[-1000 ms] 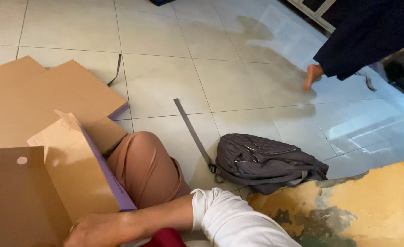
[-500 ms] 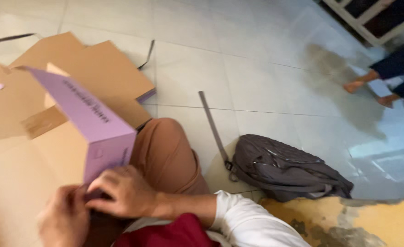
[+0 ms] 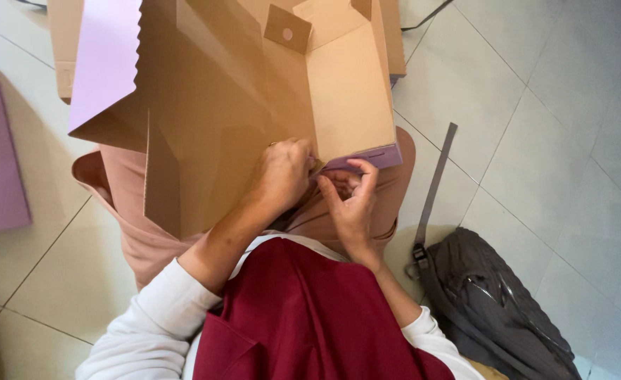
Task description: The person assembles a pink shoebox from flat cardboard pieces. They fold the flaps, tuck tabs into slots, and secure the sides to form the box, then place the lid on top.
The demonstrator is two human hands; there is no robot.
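The cardboard box (image 3: 268,91) rested on the person's lap, light and stiff (though its flaps would crease easily). Left hand (image 3: 282,176) and right hand (image 3: 349,204) both pinched its lilac-edged near wall, the best purchase.

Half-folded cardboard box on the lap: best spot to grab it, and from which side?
Probably the near wall of the cardboard box, at its purple-edged bottom rim, coming from the person's side. That rim is a free, thin edge facing the body, and both the left hand and right hand already pinch there. The far flaps stand loose and would likely bend if gripped.
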